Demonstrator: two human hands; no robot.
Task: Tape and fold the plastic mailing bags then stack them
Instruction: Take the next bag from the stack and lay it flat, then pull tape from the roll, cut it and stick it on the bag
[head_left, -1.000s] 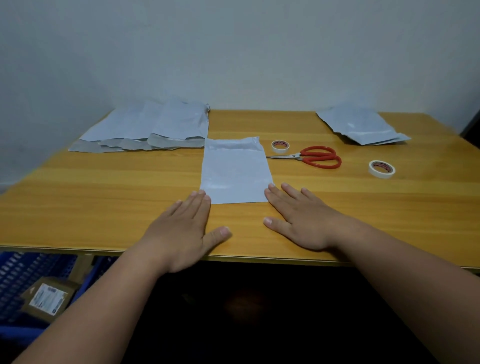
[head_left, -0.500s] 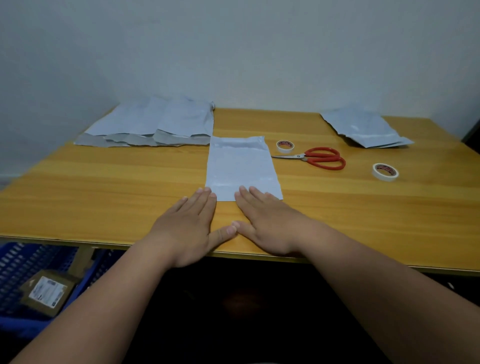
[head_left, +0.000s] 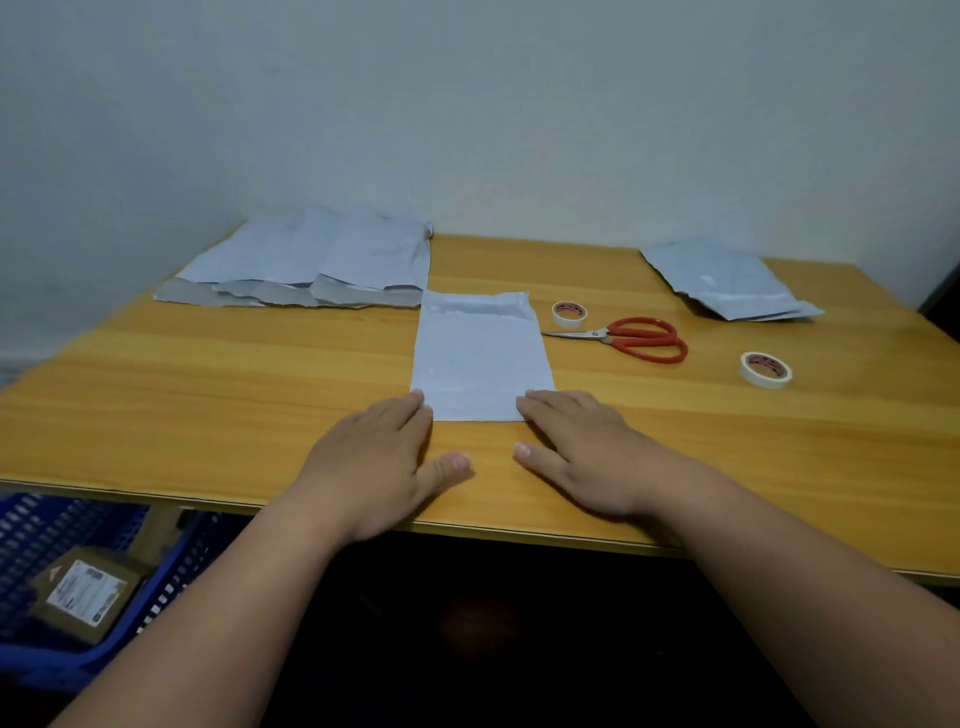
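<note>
Landmark: we take the wooden table (head_left: 208, 395) as our reference for every place below.
Mailing bag in work: we see one pale grey mailing bag (head_left: 480, 356) lying flat near the table's middle, its long side running away from us and its far end crinkled.
Left hand: our left hand (head_left: 374, 467) lies flat on the table at the bag's near left corner, fingers straight and together, the fingertips touching that corner and the thumb spread toward the right; it holds nothing.
Right hand: our right hand (head_left: 582, 457) lies flat at the bag's near right corner, fingers straight, the fingertips on the bag's edge and the thumb out to the left; it holds nothing either.
Left pile: a spread of overlapping bags (head_left: 311, 265) lies at the table's far left, their grey flaps turned toward us.
Right pile: a smaller stack of bags (head_left: 727, 283) lies at the table's far right.
Tools: red-handled scissors (head_left: 631, 338) lie just right of the bag, blades pointing at it; a small tape roll (head_left: 570, 313) sits just beyond the blades, and a second tape roll (head_left: 765, 369) sits farther right.
Container: below the table's left edge we see a blue plastic crate (head_left: 78, 525), and in it a brown cardboard box (head_left: 88, 592) with a white label.
</note>
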